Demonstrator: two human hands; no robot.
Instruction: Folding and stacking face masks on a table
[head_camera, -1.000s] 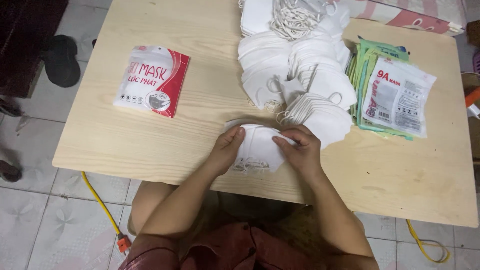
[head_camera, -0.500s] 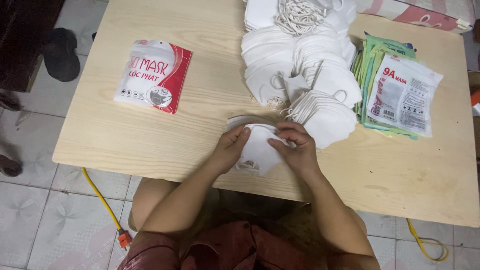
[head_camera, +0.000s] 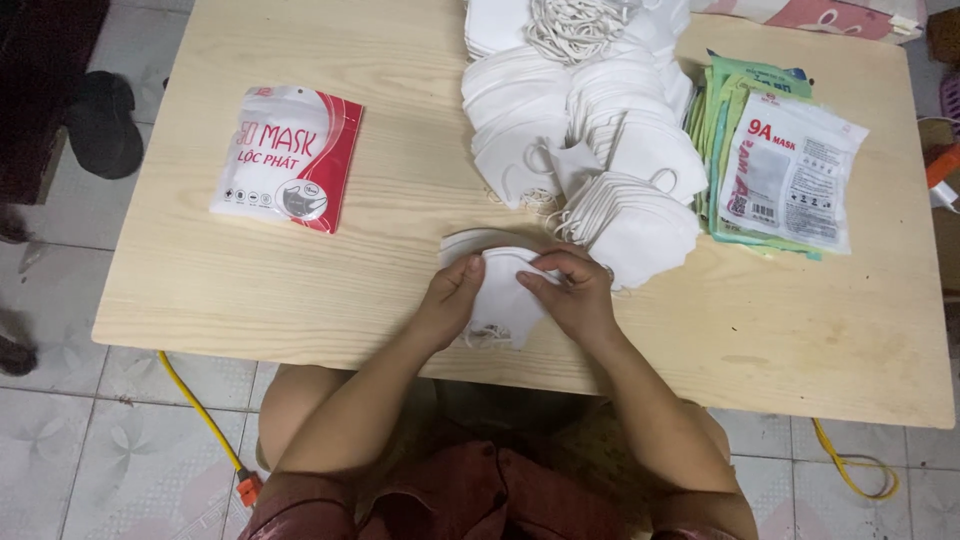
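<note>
Bright, even, diffuse light; no single source visible. Pale wooden table (head_camera: 300, 290) evenly lit, no hard shadows. Soft shadow under near table edge, over lap. Mild glare on glossy red-and-white packet (head_camera: 290, 158) at left and clear packet (head_camera: 795, 185) at right. White mask pile (head_camera: 590, 130) nearly blown out, folds faint. Focus sharp at centre. Slight wide-angle bowing of table edges. Far-left floor corner dark.

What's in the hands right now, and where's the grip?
Both hold one folded white face mask: left hand pinches its left edge, right hand its upper right edge, above the table.
</note>
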